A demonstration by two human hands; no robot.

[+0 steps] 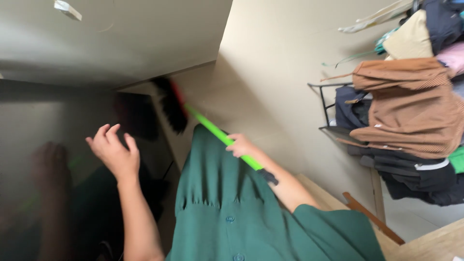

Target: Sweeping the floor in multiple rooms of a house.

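My right hand [240,144] grips the bright green handle of a broom [217,131]. Its black bristle head [170,104], with a red band at the base, is raised against the corner where the beige wall meets the ceiling. My left hand [113,151] is lifted in front of a dark glossy panel [53,145], fingers spread, holding nothing. A dim reflection of the hand shows in the panel. My dark green shirt [232,203] fills the lower middle of the view.
A black metal rack [328,108] on the right wall carries several hanging clothes, among them a brown garment [411,106] and dark ones below. A wooden strip [372,217] and pale wooden surfaces lie at the lower right. A small white fitting [67,9] sits on the ceiling.
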